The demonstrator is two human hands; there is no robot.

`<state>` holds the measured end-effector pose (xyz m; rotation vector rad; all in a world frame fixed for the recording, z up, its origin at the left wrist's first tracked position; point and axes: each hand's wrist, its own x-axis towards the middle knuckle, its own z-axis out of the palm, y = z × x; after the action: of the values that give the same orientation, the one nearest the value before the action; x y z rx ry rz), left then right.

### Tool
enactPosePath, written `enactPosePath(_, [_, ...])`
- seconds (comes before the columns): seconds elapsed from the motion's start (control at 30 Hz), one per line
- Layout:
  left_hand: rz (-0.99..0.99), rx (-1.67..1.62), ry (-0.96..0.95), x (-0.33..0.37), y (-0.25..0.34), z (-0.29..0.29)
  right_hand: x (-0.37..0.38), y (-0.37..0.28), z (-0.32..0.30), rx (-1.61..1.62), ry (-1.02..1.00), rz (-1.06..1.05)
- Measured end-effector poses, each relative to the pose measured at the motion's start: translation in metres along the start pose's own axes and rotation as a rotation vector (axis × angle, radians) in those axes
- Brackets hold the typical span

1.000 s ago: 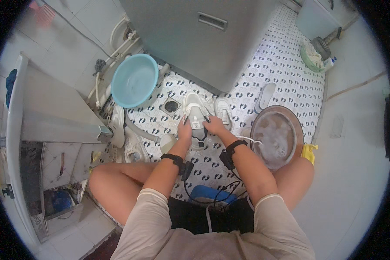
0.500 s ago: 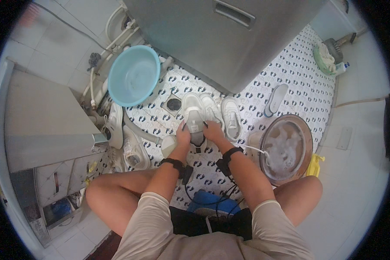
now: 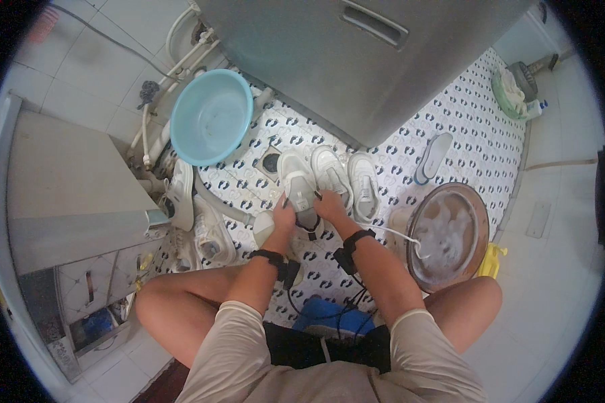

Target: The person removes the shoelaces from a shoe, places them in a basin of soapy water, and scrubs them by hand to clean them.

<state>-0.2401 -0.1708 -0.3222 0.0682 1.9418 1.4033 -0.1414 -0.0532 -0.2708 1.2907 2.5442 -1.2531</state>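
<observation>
A pale grey-and-white sneaker (image 3: 300, 185) rests on the floor in front of me, toe pointing away. My left hand (image 3: 284, 216) is closed on its left side and my right hand (image 3: 329, 207) on its right side, near the opening. A small dark piece shows at the fingers of each hand; what it is I cannot make out. Just right of this sneaker stand a white shoe (image 3: 331, 173) and another white shoe (image 3: 364, 188), side by side. Beside my left hand lies a rounded cream-coloured object (image 3: 263, 226), partly hidden by my forearm.
A bucket of foamy water (image 3: 450, 232) with a white cord in it stands right, near a yellow bottle (image 3: 493, 260). Ahead are a light blue basin (image 3: 212, 117), a floor drain (image 3: 271, 162) and a grey appliance (image 3: 356, 74). More shoes (image 3: 212, 232) lie left; a slipper (image 3: 435, 158) lies right.
The view has shifted slightly. Both hands stay at the sneaker, whose toe now points a little further left, with a wider gap to the shoe beside it.
</observation>
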Motion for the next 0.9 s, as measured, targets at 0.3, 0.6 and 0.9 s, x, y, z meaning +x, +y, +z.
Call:
enactPosePath(0.3, [-0.114,0.009,-0.131,-0.015,0.027,0.045,0.002,0.029,-0.028,0.025,0.021,0.221])
enactPosePath(0.6, [-0.248,0.109,-0.187,-0.035,0.008,0.069,-0.017,0.057,-0.029,-0.025,0.159,0.339])
enactPosePath(0.9, [-0.043,0.12,-0.182,-0.011,-0.037,0.068,-0.024,0.052,-0.035,-0.019,0.124,0.363])
